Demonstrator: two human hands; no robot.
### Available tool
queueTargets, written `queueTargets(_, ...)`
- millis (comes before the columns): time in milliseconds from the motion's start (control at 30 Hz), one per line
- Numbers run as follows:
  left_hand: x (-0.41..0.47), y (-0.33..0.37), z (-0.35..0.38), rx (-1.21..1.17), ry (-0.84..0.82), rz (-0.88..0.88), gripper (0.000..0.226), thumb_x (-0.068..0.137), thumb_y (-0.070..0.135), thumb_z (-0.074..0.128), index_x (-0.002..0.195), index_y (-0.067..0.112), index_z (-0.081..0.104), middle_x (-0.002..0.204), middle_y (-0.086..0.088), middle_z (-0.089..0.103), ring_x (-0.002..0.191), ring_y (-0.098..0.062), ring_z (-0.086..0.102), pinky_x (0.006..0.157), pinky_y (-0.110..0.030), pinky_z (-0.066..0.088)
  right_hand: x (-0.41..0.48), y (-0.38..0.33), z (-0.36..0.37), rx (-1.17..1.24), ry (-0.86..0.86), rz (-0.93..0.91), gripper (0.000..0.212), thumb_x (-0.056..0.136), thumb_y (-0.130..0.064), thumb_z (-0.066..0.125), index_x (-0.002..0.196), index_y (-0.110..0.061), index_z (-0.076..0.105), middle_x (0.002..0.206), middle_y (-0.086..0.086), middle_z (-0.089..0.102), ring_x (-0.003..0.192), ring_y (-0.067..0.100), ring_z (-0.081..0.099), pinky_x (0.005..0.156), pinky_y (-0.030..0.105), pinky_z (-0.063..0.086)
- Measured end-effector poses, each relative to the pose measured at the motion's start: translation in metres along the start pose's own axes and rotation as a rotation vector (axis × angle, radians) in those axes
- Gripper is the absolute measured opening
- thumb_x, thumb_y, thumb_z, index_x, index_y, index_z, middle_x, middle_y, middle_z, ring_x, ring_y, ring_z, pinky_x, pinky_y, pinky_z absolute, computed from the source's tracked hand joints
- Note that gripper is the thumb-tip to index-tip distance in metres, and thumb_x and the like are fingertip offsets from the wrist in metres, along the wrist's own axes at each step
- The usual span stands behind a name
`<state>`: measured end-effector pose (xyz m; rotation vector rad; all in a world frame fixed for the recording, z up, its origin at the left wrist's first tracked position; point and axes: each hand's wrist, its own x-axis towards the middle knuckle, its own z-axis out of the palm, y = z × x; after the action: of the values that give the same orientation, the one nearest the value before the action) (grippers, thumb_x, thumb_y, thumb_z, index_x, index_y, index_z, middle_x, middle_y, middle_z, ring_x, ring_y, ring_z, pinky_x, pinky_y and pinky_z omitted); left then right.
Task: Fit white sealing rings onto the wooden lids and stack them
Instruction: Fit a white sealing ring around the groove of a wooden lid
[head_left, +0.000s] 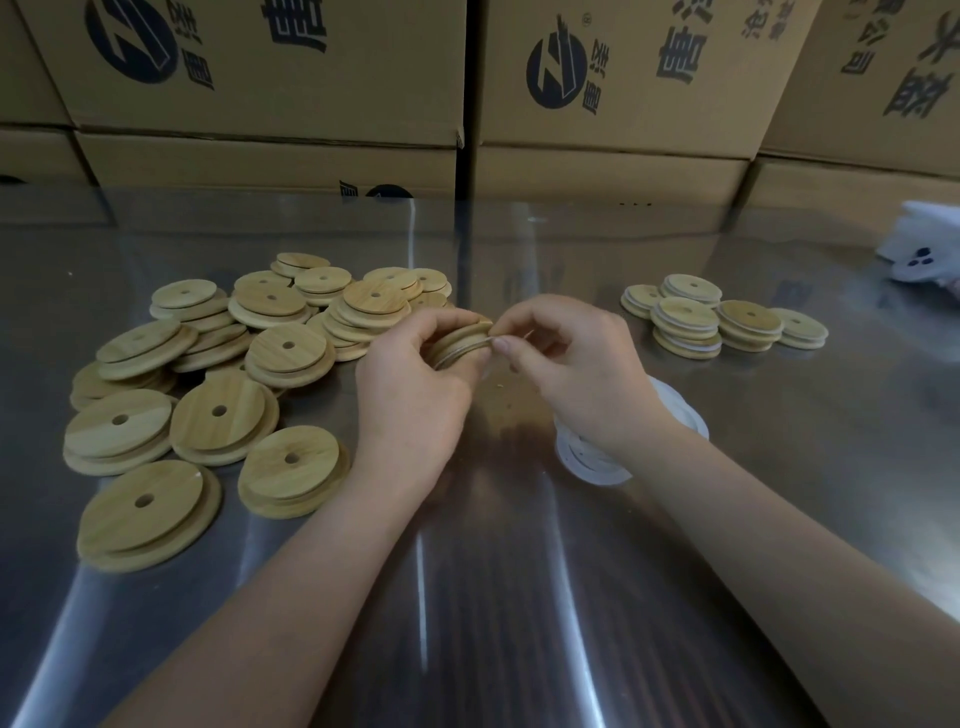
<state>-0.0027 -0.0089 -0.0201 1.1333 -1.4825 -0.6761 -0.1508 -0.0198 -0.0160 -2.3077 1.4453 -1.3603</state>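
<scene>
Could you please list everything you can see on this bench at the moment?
bare wooden lids: several dozen, tan, heaped on the left
ringed lids: about ten, tan with white edges, short stacks on the right
held lid: one, tan, between the hands
sealing rings: small pile, white, under the right wrist
steel table: one, grey
cardboard boxes: several, brown, stacked behind
white object: one, far right, unclear
left hand: grips the held lid
right hand: pinches its rim
</scene>
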Motion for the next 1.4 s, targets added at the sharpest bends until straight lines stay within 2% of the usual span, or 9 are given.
queueTargets(200, 0.000, 0.000, 0.000, -0.116, 0.022, -0.086, 0.017, 0.084, 0.015, 0.074, 0.100, 0.022, 0.073, 0.095, 0.010, 0.072, 0.094, -0.004, 0.065, 0.090, -0.028, 0.053, 0.000, 0.002, 0.002, 0.034, 0.015, 0.024, 0.007, 0.083, -0.010, 0.071, 0.085, -0.017, 0.070, 0.078, -0.010, 0.066, 0.069, 0.007, 0.059, 0.064, 0.009, 0.042)
queueTargets(433, 0.001, 0.000, 0.001, -0.183, 0.038, -0.104, 0.013, 0.085, 0.016, 0.072, 0.096, 0.023, 0.071, 0.094, 0.007, 0.072, 0.092, -0.005, 0.066, 0.090, -0.033, 0.055, -0.003, 0.005, 0.006, 0.104, 0.092, 0.106, 0.007, 0.084, -0.011, 0.072, 0.084, -0.018, 0.071, 0.076, -0.015, 0.065, 0.067, 0.000, 0.059, 0.063, 0.008, 0.041)
queueTargets(633, 0.002, -0.004, 0.002, -0.190, 0.027, -0.109, 0.014, 0.087, 0.015, 0.071, 0.089, 0.029, 0.067, 0.093, 0.008, 0.071, 0.094, -0.009, 0.067, 0.086, -0.045, 0.057, -0.003, 0.003, 0.008, 0.093, 0.139, 0.112, 0.005, 0.082, -0.010, 0.071, 0.079, -0.014, 0.072, 0.073, -0.009, 0.069, 0.068, 0.005, 0.063, 0.062, 0.013, 0.047)
queueTargets(800, 0.003, -0.005, 0.004, -0.141, 0.038, -0.080, 0.019, 0.087, 0.015, 0.071, 0.086, 0.033, 0.066, 0.091, 0.011, 0.071, 0.091, -0.006, 0.067, 0.082, -0.045, 0.058, -0.002, 0.003, 0.008, 0.065, 0.141, 0.143, 0.006, 0.081, -0.010, 0.069, 0.077, -0.014, 0.068, 0.072, -0.009, 0.068, 0.069, 0.007, 0.064, 0.065, 0.021, 0.052)
queueTargets(933, 0.004, -0.006, 0.004, -0.113, 0.030, -0.049, 0.021, 0.086, 0.010, 0.071, 0.087, 0.031, 0.065, 0.090, 0.009, 0.071, 0.091, -0.008, 0.067, 0.084, -0.044, 0.057, -0.001, 0.005, 0.007, 0.105, 0.147, 0.181, 0.009, 0.079, -0.009, 0.069, 0.073, -0.015, 0.067, 0.070, -0.011, 0.067, 0.067, 0.004, 0.063, 0.063, 0.015, 0.049)
queueTargets(1000, 0.005, -0.005, 0.004, -0.093, 0.016, -0.025, 0.024, 0.086, 0.009, 0.071, 0.086, 0.032, 0.064, 0.089, 0.011, 0.070, 0.089, -0.004, 0.066, 0.085, -0.033, 0.056, 0.000, 0.007, 0.007, 0.129, 0.147, 0.209, 0.012, 0.078, -0.010, 0.070, 0.071, -0.019, 0.066, 0.069, -0.010, 0.068, 0.067, 0.003, 0.064, 0.064, 0.014, 0.049)
queueTargets(1100, 0.004, -0.003, 0.003, -0.038, -0.005, 0.029, 0.024, 0.085, 0.007, 0.071, 0.086, 0.030, 0.064, 0.086, 0.013, 0.068, 0.085, 0.001, 0.063, 0.078, -0.013, 0.050, 0.000, 0.009, 0.006, 0.182, 0.137, 0.250, 0.016, 0.076, -0.011, 0.071, 0.068, -0.024, 0.065, 0.070, -0.010, 0.070, 0.068, 0.006, 0.067, 0.066, 0.021, 0.054)
queueTargets(1267, 0.004, -0.001, 0.002, 0.020, -0.038, 0.071, 0.013, 0.086, 0.007, 0.070, 0.094, 0.017, 0.067, 0.087, 0.010, 0.067, 0.086, -0.003, 0.063, 0.082, -0.022, 0.051, 0.001, 0.011, 0.004, 0.204, 0.127, 0.255, 0.021, 0.076, -0.012, 0.070, 0.068, -0.030, 0.065, 0.072, -0.008, 0.071, 0.070, 0.009, 0.069, 0.069, 0.027, 0.057)
queueTargets(1400, 0.004, 0.001, 0.000, 0.044, -0.056, 0.090, 0.013, 0.086, 0.008, 0.070, 0.096, 0.016, 0.067, 0.089, 0.011, 0.066, 0.088, -0.002, 0.062, 0.083, -0.023, 0.051, 0.001, 0.011, 0.004, 0.172, 0.126, 0.235, 0.024, 0.078, -0.009, 0.072, 0.069, -0.030, 0.064, 0.072, -0.007, 0.070, 0.070, 0.010, 0.069, 0.069, 0.029, 0.058)
